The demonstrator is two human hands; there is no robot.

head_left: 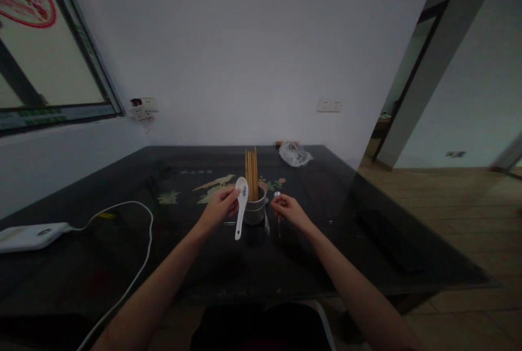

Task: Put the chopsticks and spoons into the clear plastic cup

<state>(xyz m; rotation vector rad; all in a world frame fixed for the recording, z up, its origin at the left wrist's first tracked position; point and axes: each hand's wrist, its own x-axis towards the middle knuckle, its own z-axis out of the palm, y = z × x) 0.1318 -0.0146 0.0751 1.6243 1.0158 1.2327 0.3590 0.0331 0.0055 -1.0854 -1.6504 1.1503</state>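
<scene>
Pinched in my left hand [222, 202] is a white ceramic soup spoon [241, 212] with a small blue pattern, bowl up and handle pointing down. My right hand [289, 211] is closed on a thin metal spoon [278, 194], its bowl showing above the fingers and its handle hanging below. Between the hands, a grey cup [255, 212] stands on the table with several wooden chopsticks [252, 174] upright in it. Another metal utensil [266, 220] is beside the cup's right side; its upper end is hard to make out.
The dark glossy table [196, 269] has a bird-and-flower picture. A crumpled clear plastic bag [294, 154] lies at the back. At left is a white power bank [32, 236] with a white cable [150, 231]; a dark flat object [389, 239] lies at right.
</scene>
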